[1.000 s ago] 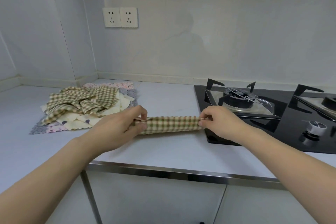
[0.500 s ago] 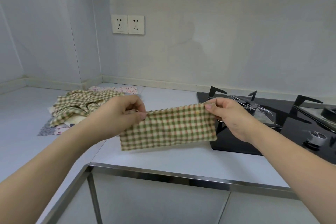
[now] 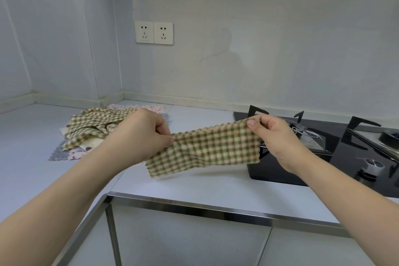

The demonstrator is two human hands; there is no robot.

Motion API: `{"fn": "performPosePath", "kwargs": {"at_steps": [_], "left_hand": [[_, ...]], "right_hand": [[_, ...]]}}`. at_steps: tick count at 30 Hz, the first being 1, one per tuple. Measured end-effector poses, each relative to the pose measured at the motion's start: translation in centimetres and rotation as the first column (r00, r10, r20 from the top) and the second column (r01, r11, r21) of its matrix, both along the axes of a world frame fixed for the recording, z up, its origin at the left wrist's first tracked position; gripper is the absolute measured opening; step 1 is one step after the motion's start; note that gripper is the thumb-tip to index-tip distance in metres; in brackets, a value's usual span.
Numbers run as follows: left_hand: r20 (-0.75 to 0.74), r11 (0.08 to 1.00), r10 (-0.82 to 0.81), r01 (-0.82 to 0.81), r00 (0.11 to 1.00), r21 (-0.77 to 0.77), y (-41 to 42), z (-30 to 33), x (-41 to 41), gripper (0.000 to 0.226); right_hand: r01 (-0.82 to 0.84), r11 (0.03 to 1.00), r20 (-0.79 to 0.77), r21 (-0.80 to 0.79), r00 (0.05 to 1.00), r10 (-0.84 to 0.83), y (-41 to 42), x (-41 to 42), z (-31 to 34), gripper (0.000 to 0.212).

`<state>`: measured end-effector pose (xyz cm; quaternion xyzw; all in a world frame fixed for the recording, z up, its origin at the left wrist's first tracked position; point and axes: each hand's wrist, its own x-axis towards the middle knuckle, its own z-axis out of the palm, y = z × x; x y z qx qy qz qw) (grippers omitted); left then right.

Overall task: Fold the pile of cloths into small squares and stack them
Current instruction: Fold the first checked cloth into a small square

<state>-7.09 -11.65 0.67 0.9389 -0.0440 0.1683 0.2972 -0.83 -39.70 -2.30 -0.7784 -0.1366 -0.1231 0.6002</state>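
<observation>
A: Where is the cloth at this moment?

B: The checked cloth (image 3: 205, 151) hangs in the air above the counter (image 3: 190, 188), stretched between both hands. The left hand (image 3: 140, 136) is clenched on its left top corner; the right hand (image 3: 274, 136) pinches the right top corner between thumb and fingers. It looks already doubled into a band, though I cannot count the layers.

A: And the rest?

B: The pile of cloths (image 3: 92, 131) lies far left on the counter, unfolded. No finished stack shows.

A: What might go wrong?

B: The right end hangs just beside the gas hob (image 3: 323, 157). Lowered carelessly, that end could catch on a black pan support (image 3: 257, 114) or land on the glass, not the counter. The lower edge also sags unevenly, so the next fold may come out skewed if either grip slackens.

A: Anything you cannot make out?

B: The left corner is buried inside the fist. The left hand also covers part of the pile, and the hob is cut off at the right edge.
</observation>
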Motion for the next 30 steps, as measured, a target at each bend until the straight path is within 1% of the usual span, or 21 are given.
{"fn": "performPosePath", "kwargs": {"at_steps": [5, 7, 8, 12, 13, 14, 17, 18, 19, 23, 25, 27, 30], "left_hand": [[0.026, 0.991, 0.079, -0.081, 0.997, 0.106, 0.1, -0.4, 0.3, 0.019], [0.024, 0.986, 0.093, -0.096, 0.995, 0.138, 0.0, -0.7, 0.3, 0.023], [0.021, 0.984, 0.095, -0.097, 0.995, 0.146, 0.0, -0.8, 0.4, 0.024], [0.015, 0.987, 0.101, -0.102, 0.995, 0.126, 0.3, -1.2, 0.6, 0.021], [0.015, 0.988, 0.101, -0.102, 0.995, 0.113, 0.4, -1.1, 0.6, 0.020], [0.016, 0.990, 0.099, -0.100, 0.995, 0.104, 0.5, -1.1, 0.6, 0.019], [0.021, 0.994, 0.063, -0.065, 0.998, 0.089, 0.5, -0.7, 0.3, 0.013], [0.015, 0.996, 0.037, -0.038, 0.999, 0.080, 0.4, -0.5, 0.2, 0.013], [-0.005, 0.998, 0.007, -0.007, 1.000, 0.066, 0.2, -0.4, 0.0, 0.013], [-0.143, 0.994, -0.105, 0.103, 0.984, -0.024, -0.1, -0.1, -0.3, 0.004], [-0.201, 0.979, -0.169, 0.140, 0.965, -0.151, -0.1, 0.0, -0.3, 0.006], [-0.258, 0.939, -0.237, 0.153, 0.937, -0.309, 0.0, -0.1, -0.2, 0.009], [-0.306, 0.876, -0.314, 0.150, 0.899, -0.458, 0.2, -0.3, 0.5, 0.012]], "right_hand": [[0.023, 1.000, 0.019, 0.020, 1.000, -0.023, 0.5, -0.5, -0.2, 0.015], [0.027, 0.999, 0.029, 0.042, 0.999, -0.029, 0.7, -0.6, -0.2, 0.016], [0.034, 0.998, 0.033, 0.052, 0.999, -0.036, 0.8, -0.7, -0.2, 0.020], [0.032, 0.997, 0.056, 0.071, 0.998, -0.036, 1.2, -1.1, 0.0, 0.047], [0.032, 0.997, 0.066, 0.072, 0.997, -0.037, 1.2, -1.2, 0.0, 0.050], [0.035, 0.996, 0.071, 0.078, 0.997, -0.040, 1.1, -1.3, 0.0, 0.047], [0.046, 0.993, 0.061, 0.107, 0.997, -0.052, 0.7, -1.3, -0.2, 0.016], [0.055, 0.994, 0.060, 0.097, 0.996, -0.061, 0.6, -1.2, -0.4, 0.011], [0.069, 0.994, 0.062, 0.082, 0.995, -0.074, 0.6, -1.1, -0.5, 0.011], [0.151, 0.988, 0.061, 0.038, 0.986, -0.153, 0.6, -0.6, -0.5, 0.019], [0.168, 0.986, 0.046, 0.006, 0.985, -0.168, 0.5, -0.1, -0.3, 0.027], [0.183, 0.982, 0.019, -0.050, 0.983, -0.183, 0.5, 0.6, -0.4, 0.036], [0.201, 0.966, -0.044, -0.162, 0.977, -0.210, 1.0, 2.3, -0.6, 0.041]]}}
